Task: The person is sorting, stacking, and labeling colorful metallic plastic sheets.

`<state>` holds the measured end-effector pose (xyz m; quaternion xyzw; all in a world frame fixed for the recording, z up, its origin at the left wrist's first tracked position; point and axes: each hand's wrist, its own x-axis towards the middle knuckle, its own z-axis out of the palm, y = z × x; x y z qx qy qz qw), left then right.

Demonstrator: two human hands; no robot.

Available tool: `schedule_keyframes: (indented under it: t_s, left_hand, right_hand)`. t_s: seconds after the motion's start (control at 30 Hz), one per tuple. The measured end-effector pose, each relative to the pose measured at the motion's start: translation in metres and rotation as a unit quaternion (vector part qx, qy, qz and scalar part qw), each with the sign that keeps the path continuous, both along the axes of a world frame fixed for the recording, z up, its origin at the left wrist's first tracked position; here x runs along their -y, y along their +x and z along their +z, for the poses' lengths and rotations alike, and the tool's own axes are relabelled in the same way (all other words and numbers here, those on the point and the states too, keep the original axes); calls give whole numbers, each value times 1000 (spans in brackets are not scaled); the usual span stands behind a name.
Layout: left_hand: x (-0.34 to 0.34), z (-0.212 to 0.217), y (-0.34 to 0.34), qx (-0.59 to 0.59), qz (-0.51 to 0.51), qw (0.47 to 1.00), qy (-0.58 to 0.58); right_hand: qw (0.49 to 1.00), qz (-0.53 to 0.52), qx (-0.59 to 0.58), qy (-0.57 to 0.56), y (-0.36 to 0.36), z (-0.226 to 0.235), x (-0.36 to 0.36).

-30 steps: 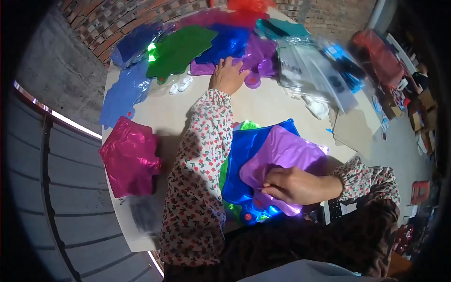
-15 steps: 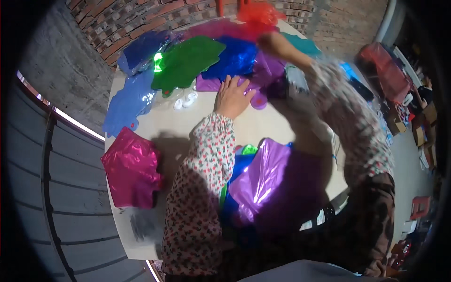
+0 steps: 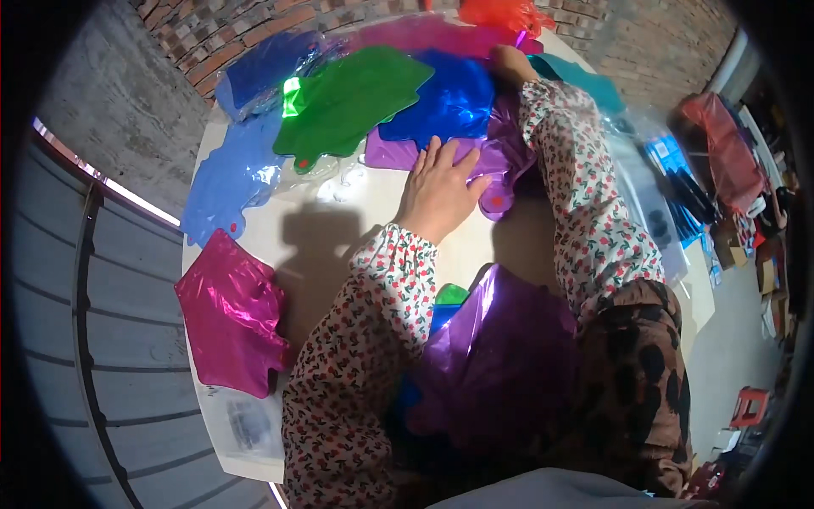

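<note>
My left hand (image 3: 441, 193) lies with fingers stretched over a flat purple foil balloon (image 3: 393, 153), near its round tab with a red dot. A blue foil balloon (image 3: 449, 97) overlaps the purple one, just beyond my fingertips. At the far side of the pile, my right hand (image 3: 511, 66) is curled closed; its fingertips are hidden, and a thin purple streak shows beside it. Close to my body, another purple foil balloon (image 3: 500, 356) rests on a stack with blue and green edges. At the left lies a magenta foil balloon (image 3: 231, 314).
On the table (image 3: 331, 254), a green foil balloon (image 3: 356, 102), a light blue one (image 3: 233, 174) and a teal one (image 3: 585, 85) spread around the far side. Red plastic (image 3: 504, 13) sits at the back by the brick wall. Clear bags (image 3: 649, 195) lie at the right.
My right hand has moved slightly right and toward the table's far part, no longer blurred. My left hand stays on the purple foil. The view has shifted a little.
</note>
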<state>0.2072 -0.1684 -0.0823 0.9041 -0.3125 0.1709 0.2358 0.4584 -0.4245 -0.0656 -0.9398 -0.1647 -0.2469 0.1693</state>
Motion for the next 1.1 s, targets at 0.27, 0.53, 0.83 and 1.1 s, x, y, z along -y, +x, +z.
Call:
schedule_keyframes:
  t_s: [0.27,0.53,0.83,1.1]
  left_hand:
    - [-1,-5,0,2,4,1000,8]
    - [-4,-1,-1,6,5,1000,12]
    - [4,2,-1,1,-7,1000,3]
    - [6,6,-8,89,8,993,-81]
  right_hand:
    - [988,-139,-11,74,-16,4,-8]
    - [980,-51,52,183,-22,4,-8]
    - [944,-166,19,284,-8,28,4]
    - [863,90,59,493,-24,91,-26]
